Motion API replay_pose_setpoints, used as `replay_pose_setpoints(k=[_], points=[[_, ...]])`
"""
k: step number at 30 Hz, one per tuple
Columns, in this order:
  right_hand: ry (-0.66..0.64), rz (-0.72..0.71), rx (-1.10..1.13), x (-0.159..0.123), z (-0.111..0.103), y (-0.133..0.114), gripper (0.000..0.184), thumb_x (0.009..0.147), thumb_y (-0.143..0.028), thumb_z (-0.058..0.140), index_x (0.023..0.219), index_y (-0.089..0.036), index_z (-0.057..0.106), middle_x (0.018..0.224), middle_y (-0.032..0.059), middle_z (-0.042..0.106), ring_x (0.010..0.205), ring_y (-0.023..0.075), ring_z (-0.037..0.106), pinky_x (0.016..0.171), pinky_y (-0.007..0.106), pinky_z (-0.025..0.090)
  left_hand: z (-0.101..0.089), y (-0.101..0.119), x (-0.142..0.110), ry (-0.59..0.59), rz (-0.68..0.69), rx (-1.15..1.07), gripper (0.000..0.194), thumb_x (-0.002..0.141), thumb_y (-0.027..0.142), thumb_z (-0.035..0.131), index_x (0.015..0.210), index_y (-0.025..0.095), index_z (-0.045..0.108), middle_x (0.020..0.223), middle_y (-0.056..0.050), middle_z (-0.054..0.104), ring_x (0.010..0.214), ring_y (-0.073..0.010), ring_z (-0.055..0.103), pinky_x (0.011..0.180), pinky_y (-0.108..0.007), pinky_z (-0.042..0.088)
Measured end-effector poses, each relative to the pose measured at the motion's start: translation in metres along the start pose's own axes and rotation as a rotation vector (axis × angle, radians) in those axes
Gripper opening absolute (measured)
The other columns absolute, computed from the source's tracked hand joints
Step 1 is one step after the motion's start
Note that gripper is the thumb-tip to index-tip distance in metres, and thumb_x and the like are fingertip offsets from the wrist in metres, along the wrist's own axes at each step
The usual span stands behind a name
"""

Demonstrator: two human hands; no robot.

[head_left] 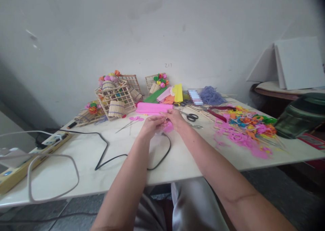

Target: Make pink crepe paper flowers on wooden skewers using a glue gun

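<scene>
Left hand (153, 123) and right hand (175, 117) meet over the smooth whitish tabletop (182, 163), fingers bunched close; honestly can't tell what they're gripping, too small. A thin pink paper piece (168, 127) sits right below the fingers, a long, flat pink sheet (152, 107) just beyond.

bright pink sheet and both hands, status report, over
Left hand, right hand close together, anything gripped too small to tell. Bright pink sheet just beyond. Black cable curving close by, near side.
</scene>
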State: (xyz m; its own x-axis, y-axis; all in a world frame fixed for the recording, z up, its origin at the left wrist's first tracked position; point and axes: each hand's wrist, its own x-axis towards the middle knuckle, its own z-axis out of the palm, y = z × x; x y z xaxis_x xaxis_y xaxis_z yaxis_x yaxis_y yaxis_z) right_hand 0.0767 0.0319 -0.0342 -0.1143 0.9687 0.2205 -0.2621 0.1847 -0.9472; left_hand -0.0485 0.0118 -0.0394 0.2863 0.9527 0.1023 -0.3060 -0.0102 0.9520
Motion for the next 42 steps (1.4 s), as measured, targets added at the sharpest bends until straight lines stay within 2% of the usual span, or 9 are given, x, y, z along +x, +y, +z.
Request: replay_pose_setpoints(k=[6,13,16,20,26,30,34,37,42], points=[[0.021,-0.032,0.003,-0.002,0.003,0.0,0.033,0.048,-0.037,0.073,0.05,-0.018,0.046,0.042,-0.0051,0.047,0.035,0.0076,0.04,0.034,0.022,0.031,0.001,-0.002,0.001,0.013,0.003,0.003,0.024,0.056,0.018,0.072,0.076,0.009,0.064,0.068,-0.007,0.066,0.057,-0.0118,0.061,0.053,-0.019,0.048],[-0.067,0.026,0.025,-0.002,-0.003,-0.003,0.028,0.058,-0.041,0.067,0.061,-0.014,0.061,0.059,0.0032,0.062,0.04,0.0085,0.045,0.038,0.023,0.035,0.001,0.002,-0.002,0.014,-0.012,0.003,0.021,0.058,0.02,0.071,0.075,0.009,0.065,0.063,-0.006,0.065,0.056,-0.0108,0.06,0.054,-0.019,0.048],[-0.024,0.016,0.031,-0.002,-0.005,-0.004,0.026,0.059,-0.04,0.067,0.063,-0.014,0.063,0.069,0.0054,0.065,0.044,0.0092,0.048,0.04,0.023,0.035,0.0,0.001,-0.001,0.015,-0.016,-0.003,0.022,0.057,0.018,0.071,0.075,0.008,0.064,0.063,-0.006,0.065,0.056,-0.0117,0.061,0.054,-0.019,0.048],[0.015,-0.005,0.052,0.0,-0.006,-0.003,0.024,0.055,-0.035,0.069,0.053,-0.014,0.057,0.077,0.0061,0.066,0.044,0.008,0.047,0.04,0.023,0.033,0.0,0.0,0.0,-0.004,-0.046,0.005,0.023,0.056,0.017,0.072,0.075,0.008,0.063,0.064,-0.007,0.065,0.056,-0.0121,0.061,0.054,-0.02,0.049],[0.046,-0.039,0.063,0.003,-0.006,0.0,0.021,0.054,-0.032,0.069,0.055,-0.015,0.059,0.07,0.0046,0.066,0.047,0.0087,0.047,0.046,0.025,0.035,0.0,0.001,-0.001,-0.061,-0.084,0.009,0.024,0.059,0.02,0.071,0.079,0.008,0.064,0.067,-0.008,0.066,0.056,-0.0125,0.062,0.053,-0.02,0.048],[0.063,-0.048,0.062,0.002,-0.008,-0.001,0.022,0.056,-0.035,0.068,0.055,-0.015,0.059,0.072,0.0049,0.066,0.056,0.0116,0.053,0.049,0.024,0.036,-0.002,0.002,-0.002,-0.078,-0.13,0.038,0.024,0.062,0.023,0.068,0.08,0.007,0.064,0.068,-0.01,0.066,0.055,-0.0136,0.062,0.051,-0.021,0.048],[-0.007,-0.01,0.054,0.002,-0.011,-0.003,0.032,0.064,-0.048,0.06,0.067,-0.016,0.064,0.082,0.0072,0.067,0.064,0.0132,0.056,0.048,0.023,0.038,-0.004,0.003,-0.001,-0.028,-0.091,0.035,0.022,0.06,0.022,0.07,0.076,0.008,0.064,0.064,-0.008,0.066,0.052,-0.0117,0.06,0.049,-0.019,0.047],[0.03,0.029,0.057,0.003,-0.014,-0.002,0.041,0.068,-0.054,0.054,0.077,-0.016,0.065,0.083,0.0081,0.066,0.062,0.0128,0.056,0.047,0.022,0.038,-0.004,0.004,-0.001,0.046,-0.038,0.054,0.023,0.06,0.024,0.07,0.075,0.008,0.064,0.062,-0.007,0.065,0.051,-0.0107,0.059,0.05,-0.019,0.047],[0.092,0.012,0.031,0.005,-0.015,-0.001,0.04,0.065,-0.053,0.059,0.074,-0.015,0.065,0.077,0.0083,0.066,0.06,0.0124,0.056,0.045,0.021,0.036,-0.003,0.005,-0.002,0.13,0.021,0.134,0.027,0.057,0.03,0.071,0.073,0.009,0.064,0.061,-0.007,0.065,0.05,-0.0104,0.058,0.049,-0.019,0.046]])
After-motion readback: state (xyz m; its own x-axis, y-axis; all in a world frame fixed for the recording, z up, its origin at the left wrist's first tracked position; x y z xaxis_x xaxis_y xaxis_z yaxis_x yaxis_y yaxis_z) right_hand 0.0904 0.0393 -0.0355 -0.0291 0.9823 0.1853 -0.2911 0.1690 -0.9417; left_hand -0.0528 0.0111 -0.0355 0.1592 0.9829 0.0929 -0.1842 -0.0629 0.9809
